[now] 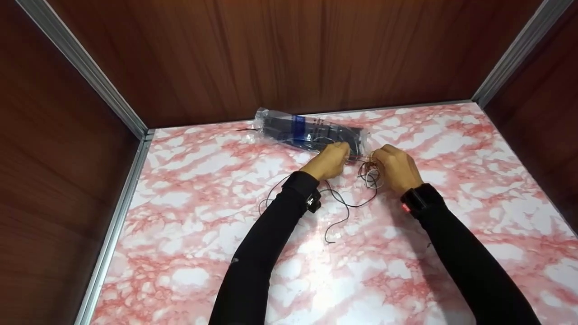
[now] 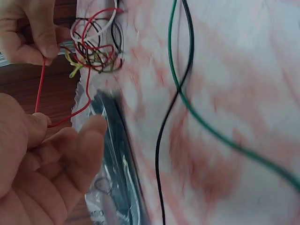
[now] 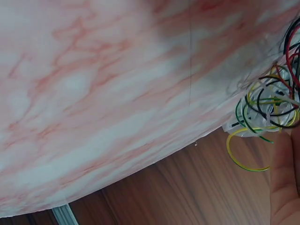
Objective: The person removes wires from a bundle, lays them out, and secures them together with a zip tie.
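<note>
A red wire [image 2: 39,89] runs taut between my two hands in the left wrist view. My left hand [image 1: 332,161] pinches one part of it by thumb and finger, the other fingers loosely bent. Higher on the same wire, my right hand [image 1: 397,168] pinches with its fingertips. Beside the right hand is a tangle of red, black, white and yellow-green wires [image 1: 370,174]; the right wrist view shows these loops [image 3: 267,105] at its right edge, next to part of the hand. A green wire [image 2: 211,125] and a black wire [image 2: 158,159] trail over the table.
A clear plastic bag [image 1: 277,128] with dark long contents and a blue band lies behind the hands near the back wooden panel [image 1: 271,58]. Panels with metal edging enclose the red-and-white marbled table [image 1: 189,253] at left, back and right.
</note>
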`<state>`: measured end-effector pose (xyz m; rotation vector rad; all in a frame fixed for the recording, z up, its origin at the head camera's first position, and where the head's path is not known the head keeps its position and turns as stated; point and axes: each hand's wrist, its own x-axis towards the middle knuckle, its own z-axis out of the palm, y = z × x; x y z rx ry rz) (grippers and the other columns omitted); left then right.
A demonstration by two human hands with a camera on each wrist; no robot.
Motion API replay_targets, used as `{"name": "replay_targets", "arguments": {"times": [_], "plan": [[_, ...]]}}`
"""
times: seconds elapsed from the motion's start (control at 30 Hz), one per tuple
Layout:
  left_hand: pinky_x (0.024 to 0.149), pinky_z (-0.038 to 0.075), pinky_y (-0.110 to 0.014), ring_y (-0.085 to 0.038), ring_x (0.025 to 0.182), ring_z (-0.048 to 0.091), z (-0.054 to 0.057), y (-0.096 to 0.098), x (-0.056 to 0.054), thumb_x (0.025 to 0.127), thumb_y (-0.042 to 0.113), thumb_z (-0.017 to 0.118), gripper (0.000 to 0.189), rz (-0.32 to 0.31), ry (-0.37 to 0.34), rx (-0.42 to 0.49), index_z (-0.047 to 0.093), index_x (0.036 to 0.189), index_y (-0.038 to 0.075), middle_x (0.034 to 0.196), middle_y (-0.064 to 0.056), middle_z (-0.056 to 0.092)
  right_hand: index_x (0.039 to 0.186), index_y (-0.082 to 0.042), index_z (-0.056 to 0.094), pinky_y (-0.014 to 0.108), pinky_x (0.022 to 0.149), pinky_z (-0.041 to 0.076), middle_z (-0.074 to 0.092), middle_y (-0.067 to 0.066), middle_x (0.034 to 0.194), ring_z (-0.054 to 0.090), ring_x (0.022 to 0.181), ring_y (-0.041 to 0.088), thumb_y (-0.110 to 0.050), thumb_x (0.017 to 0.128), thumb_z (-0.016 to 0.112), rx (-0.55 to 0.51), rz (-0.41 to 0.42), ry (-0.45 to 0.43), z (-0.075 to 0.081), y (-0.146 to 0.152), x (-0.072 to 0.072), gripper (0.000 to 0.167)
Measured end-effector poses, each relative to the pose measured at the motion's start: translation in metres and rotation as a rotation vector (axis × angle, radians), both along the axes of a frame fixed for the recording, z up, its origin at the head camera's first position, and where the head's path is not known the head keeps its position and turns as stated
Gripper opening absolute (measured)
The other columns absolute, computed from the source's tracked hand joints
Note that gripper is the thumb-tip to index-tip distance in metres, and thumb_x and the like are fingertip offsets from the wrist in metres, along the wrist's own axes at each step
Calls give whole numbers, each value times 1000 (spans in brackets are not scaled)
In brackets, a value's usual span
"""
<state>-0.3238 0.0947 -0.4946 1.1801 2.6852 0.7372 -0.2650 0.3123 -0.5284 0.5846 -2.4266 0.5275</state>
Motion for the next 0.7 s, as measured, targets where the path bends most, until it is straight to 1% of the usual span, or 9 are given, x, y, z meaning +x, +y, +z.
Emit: {"name": "replay_targets", "arguments": {"times": [0.07, 0.2, 0.27, 0.33, 0.4, 0.47, 0.57, 0.63, 0.7], "plan": [[70, 55, -29, -19, 81, 68, 0, 1, 0, 97, 2, 52, 2, -3, -192, 167, 53, 99, 2, 99, -14, 62, 78, -6, 63, 38, 55, 44, 55, 5, 78, 56, 66, 24, 5, 88, 62, 4, -16, 11, 2, -1, -2, 14], [67, 56, -46, -28, 71, 71, 1, 3, 2, 100, 1, 49, 6, 20, -641, 526, 50, 96, -4, 99, -19, 66, 77, -6, 61, 38, 56, 45, 55, 5, 78, 56, 67, 24, 6, 88, 60, -3, -35, 23, 7, -2, -4, 16], [72, 54, -52, -32, 74, 71, 1, 3, 2, 101, 2, 47, 9, 17, -780, 621, 48, 99, -7, 100, -22, 66, 78, -6, 62, 38, 57, 45, 56, 5, 80, 57, 69, 24, 4, 89, 60, -18, -43, 27, 9, -2, -5, 15], [74, 53, -54, -34, 75, 69, 0, 2, 2, 101, 3, 46, 14, 7, -836, 650, 48, 104, -11, 102, -26, 64, 79, -5, 63, 38, 58, 47, 57, 6, 81, 58, 70, 25, 5, 89, 60, -27, -47, 34, 11, 0, -7, 15], [70, 55, -51, -32, 70, 68, -1, -1, 0, 101, 6, 48, 17, 4, -765, 591, 51, 106, -10, 95, -26, 63, 78, -3, 62, 40, 58, 48, 58, 8, 82, 59, 71, 27, 8, 88, 58, -27, -53, 44, 12, 6, -8, 15], [63, 56, -43, -27, 64, 66, -2, -6, -3, 100, 9, 51, 17, 11, -591, 473, 57, 105, -6, 87, -20, 63, 78, -1, 63, 41, 58, 49, 58, 11, 82, 59, 71, 29, 13, 84, 55, -28, -66, 58, 12, 15, -8, 17], [60, 53, -30, -16, 58, 63, 0, -16, -10, 99, 13, 56, 16, 31, -260, 276, 67, 100, 3, 78, -7, 64, 77, 1, 63, 43, 58, 49, 58, 13, 79, 59, 70, 31, 18, 78, 55, -40, -111, 87, 11, 32, -5, 19], [66, 49, -25, -13, 65, 62, 3, -23, -15, 98, 14, 56, 16, 22, -88, 186, 70, 97, 4, 79, -4, 65, 77, 2, 64, 45, 58, 49, 57, 13, 78, 59, 70, 32, 18, 79, 58, -50, -141, 98, 11, 42, -2, 18], [75, 47, -25, -14, 75, 62, 9, -29, -19, 98, 13, 57, 17, -5, 38, 135, 71, 96, 4, 82, -4, 66, 78, 0, 64, 45, 58, 48, 57, 13, 78, 59, 69, 32, 16, 81, 60, -42, -160, 97, 13, 48, 0, 17]]}}
